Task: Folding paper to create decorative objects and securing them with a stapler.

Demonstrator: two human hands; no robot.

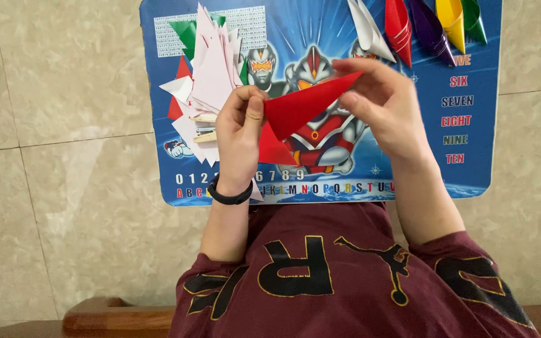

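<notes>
Head view: the red paper triangle (302, 103) spans between both hands — left hand (240, 134) pinches its lower corner shut, right hand (386, 103) pinches its upper tip. Paper cones (408, 25) lie beyond the right hand — a paper stack (211, 75) beside the left.

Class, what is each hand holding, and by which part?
Both hold one folded red paper sheet: left hand pinches its left end, right hand grips its pointed right tip.

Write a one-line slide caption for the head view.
Both hands, left and right, fold a red paper sheet above a blue lap desk.
</notes>
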